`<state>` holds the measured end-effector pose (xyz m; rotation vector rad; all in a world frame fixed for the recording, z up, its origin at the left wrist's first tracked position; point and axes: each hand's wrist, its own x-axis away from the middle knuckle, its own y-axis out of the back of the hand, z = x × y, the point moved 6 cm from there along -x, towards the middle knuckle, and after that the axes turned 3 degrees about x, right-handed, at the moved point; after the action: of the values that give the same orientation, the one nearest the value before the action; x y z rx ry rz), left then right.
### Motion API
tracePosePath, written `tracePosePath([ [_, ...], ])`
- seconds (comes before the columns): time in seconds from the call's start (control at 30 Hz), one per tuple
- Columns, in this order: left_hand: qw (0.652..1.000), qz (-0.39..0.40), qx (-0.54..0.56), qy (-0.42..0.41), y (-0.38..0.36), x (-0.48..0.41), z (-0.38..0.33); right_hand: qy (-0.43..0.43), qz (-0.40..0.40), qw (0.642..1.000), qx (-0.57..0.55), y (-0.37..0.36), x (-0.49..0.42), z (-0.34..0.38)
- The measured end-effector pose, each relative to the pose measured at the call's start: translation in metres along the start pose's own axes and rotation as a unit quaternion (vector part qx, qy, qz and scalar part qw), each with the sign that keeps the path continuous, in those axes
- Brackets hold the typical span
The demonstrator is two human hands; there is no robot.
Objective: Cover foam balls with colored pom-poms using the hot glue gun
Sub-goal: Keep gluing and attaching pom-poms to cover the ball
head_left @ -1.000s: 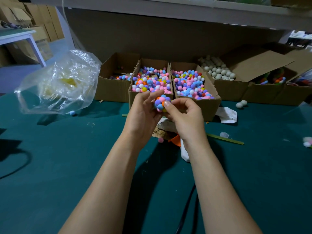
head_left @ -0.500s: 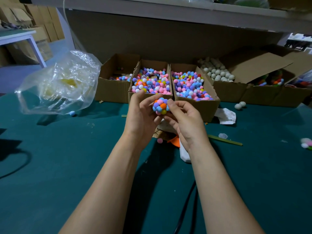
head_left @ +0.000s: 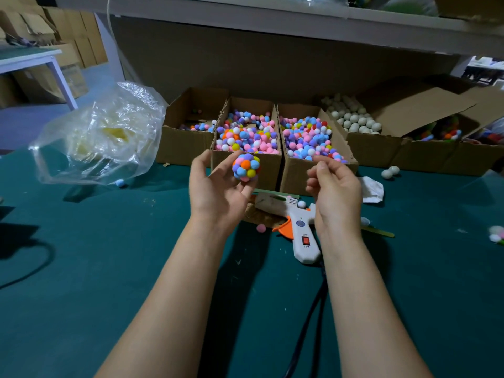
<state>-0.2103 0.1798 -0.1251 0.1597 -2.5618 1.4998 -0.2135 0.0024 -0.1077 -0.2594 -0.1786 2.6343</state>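
The right hand (head_left: 335,192) has let go and drawn aside, loosely curled and empty, while the left hand (head_left: 215,186) alone grips the round, fuzzy pom-pom ball (head_left: 246,167).

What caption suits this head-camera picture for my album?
Left hand holds a pom-pom-covered ball; right hand hovers beside it; glue gun lies on the green table.

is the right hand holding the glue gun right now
No, the glue gun lies on the table below the raised, empty right hand; the left hand holds the covered ball.
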Motion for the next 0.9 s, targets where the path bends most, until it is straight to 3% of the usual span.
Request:
tracePosePath([
  [0.27,0.997,-0.013,0.08,0.015,0.008,-0.006,-0.001,-0.007,0.06,0.998,0.001,-0.011,0.005,0.001],
  [0.53,0.998,-0.012,0.053,0.022,0.006,-0.006,0.001,0.023,0.107,0.993,0.047,-0.02,0.014,0.003],
  [0.8,0.998,-0.013,0.046,0.027,0.005,-0.005,0.003,0.03,0.073,0.995,0.068,-0.02,0.013,-0.001],
  [0.9,0.999,-0.005,0.018,0.034,0.002,-0.002,0.005,0.038,0.096,0.99,0.095,-0.027,0.015,-0.003],
])
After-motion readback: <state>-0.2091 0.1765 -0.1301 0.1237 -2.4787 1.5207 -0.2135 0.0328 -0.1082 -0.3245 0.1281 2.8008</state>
